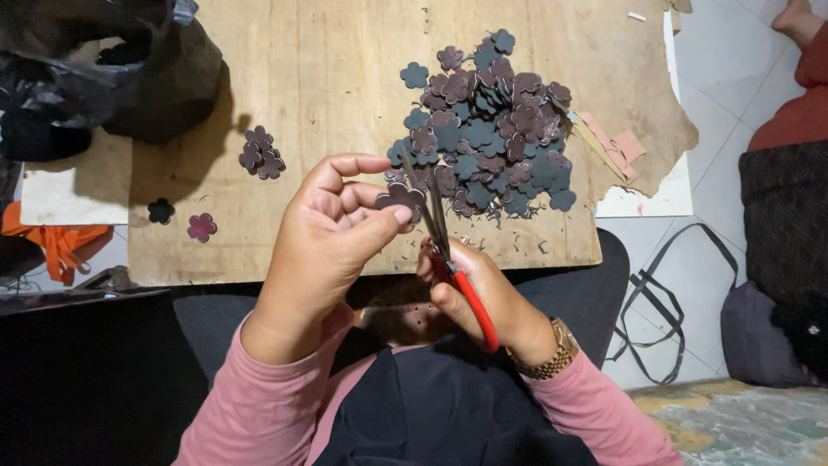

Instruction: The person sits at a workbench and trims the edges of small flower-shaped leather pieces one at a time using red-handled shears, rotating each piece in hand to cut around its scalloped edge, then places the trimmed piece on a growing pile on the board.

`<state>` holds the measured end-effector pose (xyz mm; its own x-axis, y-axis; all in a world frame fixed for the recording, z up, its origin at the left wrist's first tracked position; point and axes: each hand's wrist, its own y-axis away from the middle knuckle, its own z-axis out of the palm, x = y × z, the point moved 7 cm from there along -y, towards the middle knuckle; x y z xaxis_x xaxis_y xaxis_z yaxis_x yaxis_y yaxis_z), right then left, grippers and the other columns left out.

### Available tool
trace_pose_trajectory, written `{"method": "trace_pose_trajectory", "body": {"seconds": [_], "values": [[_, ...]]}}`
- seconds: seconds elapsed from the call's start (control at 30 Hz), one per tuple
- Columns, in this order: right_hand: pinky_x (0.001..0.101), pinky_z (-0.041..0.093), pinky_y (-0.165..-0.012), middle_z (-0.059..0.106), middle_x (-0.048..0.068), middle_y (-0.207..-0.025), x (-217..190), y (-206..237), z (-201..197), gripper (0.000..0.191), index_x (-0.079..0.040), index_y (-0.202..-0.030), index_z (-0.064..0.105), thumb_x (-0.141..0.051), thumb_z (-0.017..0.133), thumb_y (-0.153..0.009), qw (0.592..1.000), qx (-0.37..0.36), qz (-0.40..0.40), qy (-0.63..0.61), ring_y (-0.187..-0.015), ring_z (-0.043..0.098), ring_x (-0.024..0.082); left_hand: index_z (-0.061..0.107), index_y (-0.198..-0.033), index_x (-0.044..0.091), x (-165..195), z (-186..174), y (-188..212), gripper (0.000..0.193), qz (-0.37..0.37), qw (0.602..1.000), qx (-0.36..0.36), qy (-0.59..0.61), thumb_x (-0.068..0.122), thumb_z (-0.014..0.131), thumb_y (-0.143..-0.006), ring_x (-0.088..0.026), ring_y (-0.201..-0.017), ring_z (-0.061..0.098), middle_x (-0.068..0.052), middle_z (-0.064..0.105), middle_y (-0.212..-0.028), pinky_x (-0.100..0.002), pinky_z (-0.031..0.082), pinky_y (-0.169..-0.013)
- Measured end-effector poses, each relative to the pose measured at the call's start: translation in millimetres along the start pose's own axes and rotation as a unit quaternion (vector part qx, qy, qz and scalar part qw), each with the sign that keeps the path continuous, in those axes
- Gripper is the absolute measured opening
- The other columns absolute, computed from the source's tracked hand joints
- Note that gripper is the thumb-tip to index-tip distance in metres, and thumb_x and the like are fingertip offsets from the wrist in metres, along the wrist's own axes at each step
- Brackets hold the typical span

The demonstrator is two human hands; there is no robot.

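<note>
- Flower cutout (401, 195), thin and dark, pinched by its petals between thumb and fingers of the left hand (332, 229), above the board's near edge; judged light, flexible, easily bent, best held close to the cut.
- Right hand (479, 302) is closed around the red-handled scissors (444, 250), blades at the cutout.
- Pile (487, 129) of cutouts lies beyond, toward the board's (302, 95) right edge.

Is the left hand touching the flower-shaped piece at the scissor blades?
Touching. The head view shows the left hand pinching the flower-shaped piece between thumb and fingers, beside the blades of the red-handled scissors.
</note>
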<state>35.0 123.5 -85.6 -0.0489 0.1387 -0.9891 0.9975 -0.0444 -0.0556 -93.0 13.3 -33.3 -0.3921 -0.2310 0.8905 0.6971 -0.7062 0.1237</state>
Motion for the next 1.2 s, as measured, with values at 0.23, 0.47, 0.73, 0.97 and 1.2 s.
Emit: {"method": "trace_pose_trajectory", "body": {"seconds": [0.23, 0.47, 0.73, 0.97, 1.2], "values": [[0.0292, 0.052, -0.091, 0.06, 0.007, -0.107, -6.5, -1.2, 3.0, 0.082, 0.002, -0.128, 0.052, -0.075, 0.052, -0.097, 1.0, -0.018, -0.015, 0.012, -0.101, 0.06, 0.015, 0.049, -0.131, -0.003, -0.8, -0.9, 1.6, 0.046, -0.006, 1.0, -0.001, -0.01, -0.007, 0.07, -0.09, -0.013, -0.089, 0.071, -0.011, 0.07, -0.099, -0.024, 0.059, -0.081], [0.0286, 0.051, -0.082, 0.06, 0.005, -0.1, -7.1, -1.3, 1.6, 0.078, 0.0, -0.117, 0.056, -0.075, 0.052, -0.096, 1.0, -0.018, -0.002, 0.016, -0.093, 0.058, 0.013, 0.048, -0.131, -0.003, -0.1, -0.5, 2.5, 0.049, -0.014, 1.0, 0.011, -0.024, -0.008, 0.07, -0.088, -0.014, -0.088, 0.071, -0.011, 0.07, -0.097, -0.025, 0.059, -0.08], [0.0261, 0.046, -0.063, 0.053, 0.001, -0.086, 2.0, 1.1, 0.4, 0.071, -0.004, -0.103, 0.056, -0.074, 0.055, -0.091, 0.998, -0.009, 0.055, 0.001, -0.073, 0.052, 0.01, 0.049, -0.13, -0.002, -0.6, 0.3, 3.4, 0.048, -0.014, 0.999, 0.017, -0.027, -0.008, 0.071, -0.088, -0.012, -0.088, 0.07, -0.01, 0.07, -0.096, -0.023, 0.058, -0.08], [0.0239, 0.042, -0.066, 0.049, -0.003, -0.085, 0.2, 1.7, 0.4, 0.067, -0.005, -0.101, 0.055, -0.071, 0.054, -0.098, 1.0, -0.006, 0.011, 0.001, -0.076, 0.046, 0.007, 0.05, -0.129, -0.002, 0.7, -0.1, 3.6, 0.047, -0.016, 0.999, 0.02, -0.03, -0.007, 0.072, -0.088, -0.01, -0.086, 0.069, -0.009, 0.07, -0.095, -0.022, 0.057, -0.077], [0.0234, 0.039, -0.064, 0.047, -0.003, -0.083, 11.5, 3.2, -1.1, 0.074, -0.003, -0.099, 0.055, -0.077, 0.058, -0.091, 0.999, -0.009, 0.038, -0.031, -0.075, 0.044, 0.006, 0.052, -0.128, -0.001, -0.1, 0.6, 5.4, 0.045, -0.017, 1.0, 0.022, -0.014, -0.008, 0.071, -0.087, -0.008, -0.084, 0.068, -0.007, 0.07, -0.095, -0.02, 0.056, -0.075]]}}
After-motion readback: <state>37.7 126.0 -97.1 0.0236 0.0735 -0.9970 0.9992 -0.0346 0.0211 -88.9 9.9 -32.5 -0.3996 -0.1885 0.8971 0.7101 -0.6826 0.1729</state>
